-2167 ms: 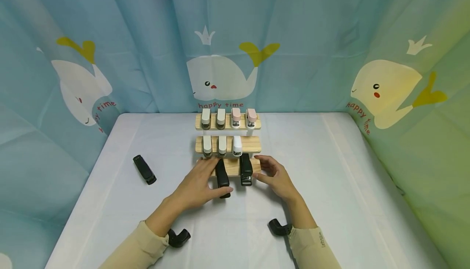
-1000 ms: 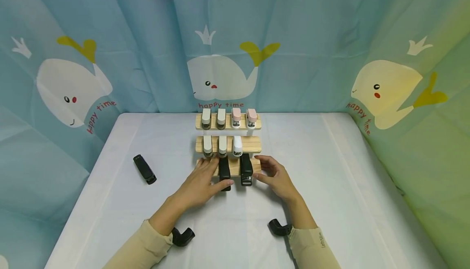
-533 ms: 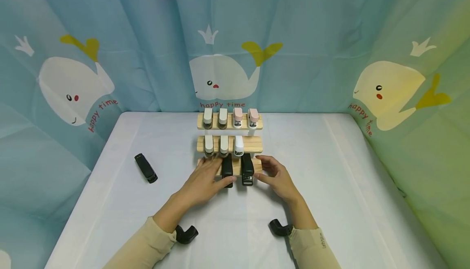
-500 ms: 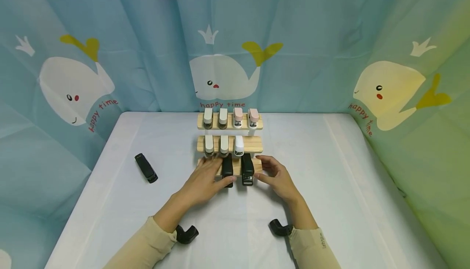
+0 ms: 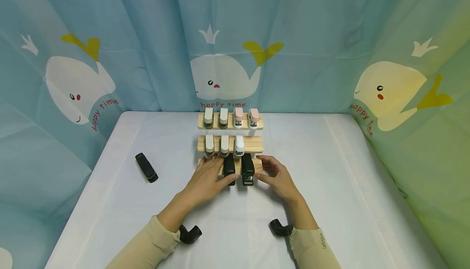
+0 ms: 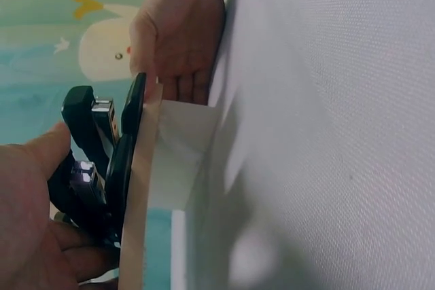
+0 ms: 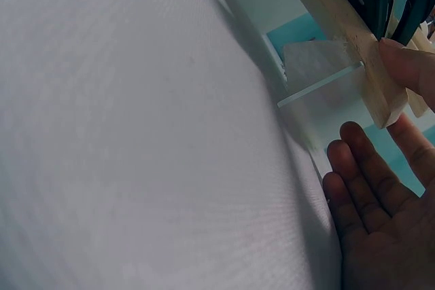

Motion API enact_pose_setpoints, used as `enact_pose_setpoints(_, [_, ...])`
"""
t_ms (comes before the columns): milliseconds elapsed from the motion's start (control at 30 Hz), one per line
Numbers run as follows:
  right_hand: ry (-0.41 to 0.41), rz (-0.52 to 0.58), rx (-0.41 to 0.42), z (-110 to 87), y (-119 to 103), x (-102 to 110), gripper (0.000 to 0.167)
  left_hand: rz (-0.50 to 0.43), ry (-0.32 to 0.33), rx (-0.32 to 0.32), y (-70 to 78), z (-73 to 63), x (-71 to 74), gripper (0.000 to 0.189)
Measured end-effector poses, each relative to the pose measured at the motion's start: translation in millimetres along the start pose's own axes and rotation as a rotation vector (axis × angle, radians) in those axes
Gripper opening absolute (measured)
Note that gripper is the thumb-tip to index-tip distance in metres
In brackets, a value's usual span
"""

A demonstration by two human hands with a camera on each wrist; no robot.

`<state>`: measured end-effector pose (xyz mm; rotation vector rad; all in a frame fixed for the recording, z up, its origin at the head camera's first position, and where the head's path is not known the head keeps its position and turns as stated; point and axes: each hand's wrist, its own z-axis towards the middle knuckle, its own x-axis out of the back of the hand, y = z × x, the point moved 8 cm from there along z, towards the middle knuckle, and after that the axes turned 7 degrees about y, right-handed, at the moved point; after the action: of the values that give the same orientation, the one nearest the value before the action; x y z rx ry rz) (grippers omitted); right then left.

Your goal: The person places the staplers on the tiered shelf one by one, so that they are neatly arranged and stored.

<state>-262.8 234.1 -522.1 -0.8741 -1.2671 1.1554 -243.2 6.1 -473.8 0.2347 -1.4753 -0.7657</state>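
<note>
A black stapler [image 5: 229, 165] lies on the bottom tier of a wooden display rack [image 5: 251, 144]. My left hand [image 5: 206, 182] holds it, thumb on its front end and fingers along its left side. Just to its right, a second black stapler [image 5: 248, 170] sits on the same tier, its front end past the board's edge. My right hand [image 5: 280, 180] pinches the right end of the bottom board [image 7: 380, 89] between thumb and index finger; its other fingers extend below the board in the right wrist view. Both staplers [image 6: 85, 174] show side by side in the left wrist view.
Grey, white and pink staplers [image 5: 238, 118] stand on the two upper tiers. Another black stapler [image 5: 146, 167] lies on the white table [image 5: 312, 151] at the left. Black wrist mounts [image 5: 280, 228] stick out at both sleeves. A whale-print curtain [image 5: 308, 81] surrounds the table.
The stapler under my left hand has slid back and to the right, straightening beside the other black one. My left hand has moved rightward with it. The right hand has kept its place.
</note>
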Motion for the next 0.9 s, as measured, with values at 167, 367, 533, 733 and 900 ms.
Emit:
enact_pose_setpoints(167, [0.0, -0.003, 0.0, -0.1, -0.1, 0.5, 0.056, -0.007, -0.001, -0.001, 1.4, 1.2, 0.2, 0.086])
enact_pose_setpoints(367, [0.007, 0.002, -0.022, 0.2, 1.8, 0.8, 0.057, -0.02, 0.003, -0.008, 2.9, 2.5, 1.5, 0.085])
enact_pose_setpoints(533, [0.006, 0.005, -0.028, 0.3, 2.0, 0.1, 0.057, -0.013, 0.001, -0.009, 2.1, 2.9, 0.9, 0.086])
enact_pose_setpoints(733, [0.006, 0.013, -0.017, -0.4, 0.2, -0.3, 0.055, -0.022, 0.002, 0.001, 1.0, 0.8, 1.8, 0.087])
enact_pose_setpoints(900, [0.003, 0.02, -0.014, -0.6, 0.6, -0.2, 0.055, -0.028, 0.006, 0.003, -1.7, -0.9, 3.0, 0.088])
